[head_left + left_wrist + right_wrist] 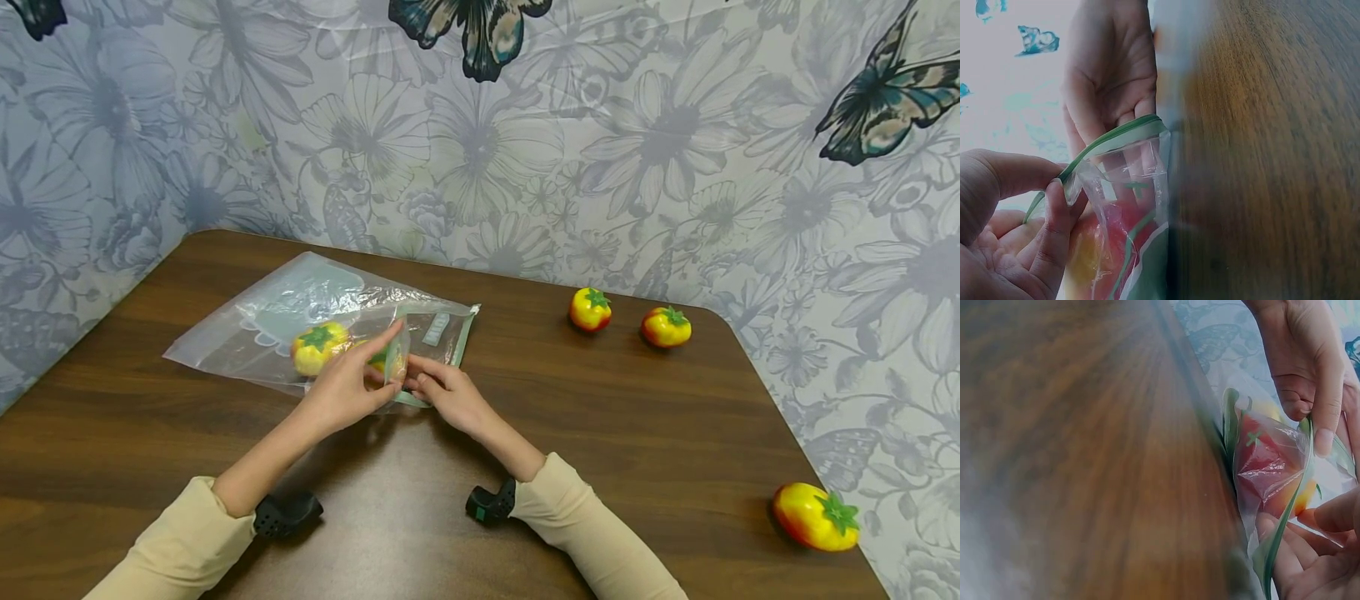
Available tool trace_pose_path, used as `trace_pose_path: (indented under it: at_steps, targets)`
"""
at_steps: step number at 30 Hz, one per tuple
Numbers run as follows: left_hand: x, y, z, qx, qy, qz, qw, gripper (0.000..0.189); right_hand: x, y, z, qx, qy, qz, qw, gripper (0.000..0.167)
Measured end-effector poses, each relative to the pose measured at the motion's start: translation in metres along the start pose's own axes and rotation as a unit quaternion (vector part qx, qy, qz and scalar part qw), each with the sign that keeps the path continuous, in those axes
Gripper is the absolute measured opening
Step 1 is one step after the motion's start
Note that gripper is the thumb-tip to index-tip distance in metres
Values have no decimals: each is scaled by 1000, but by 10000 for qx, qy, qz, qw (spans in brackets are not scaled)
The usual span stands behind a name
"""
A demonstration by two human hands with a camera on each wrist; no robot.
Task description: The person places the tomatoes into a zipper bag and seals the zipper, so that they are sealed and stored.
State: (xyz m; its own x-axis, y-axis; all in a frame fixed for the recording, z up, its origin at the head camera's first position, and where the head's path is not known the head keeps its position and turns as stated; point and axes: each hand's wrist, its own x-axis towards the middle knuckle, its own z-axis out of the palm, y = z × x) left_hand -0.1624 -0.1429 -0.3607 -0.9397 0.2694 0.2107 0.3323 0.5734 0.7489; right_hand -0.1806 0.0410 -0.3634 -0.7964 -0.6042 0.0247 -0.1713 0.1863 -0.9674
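A clear zip bag [247, 329] with a green zip edge lies on the table, its mouth facing right. Inside sits a yellow fruit [318, 348] with a green leafy top, and nearer the mouth is a red-and-yellow fruit [1272, 478], partly hidden by hands and film. My left hand [347, 383] pinches the green zip edge between thumb and fingers, keeping the mouth apart. My right hand [456, 402] reaches in at the mouth, its extended fingers [1297, 540] right at the red-and-yellow fruit. In the left wrist view these fingers show through the film.
Two more red-and-yellow fruits, one [590, 310] beside another [666, 327], stand at the table's back right. A third fruit [816, 517] lies near the right edge of the brown wooden table [637, 433]. Behind hangs a flower-patterned cloth [510, 167].
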Motion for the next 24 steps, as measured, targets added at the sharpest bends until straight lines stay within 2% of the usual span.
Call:
trace_pose_path:
  at_steps: [6,13,19,24]
  targets:
    - [0,0,1,68,-42,-28,10000,81,1,0,2,-35,-109,161,9998,39]
    - [-1,1,2,-14,-110,-85,9999,80,0,-2,1,-129,77,286,9995,38]
    - [-1,0,1,-73,-100,-82,9999,80,1,17,-12,-9,42,-10,10000,38]
    - [-1,-1,1,-140,-121,-113,9998,80,-6,25,-31,-25,265,-221,9994,38]
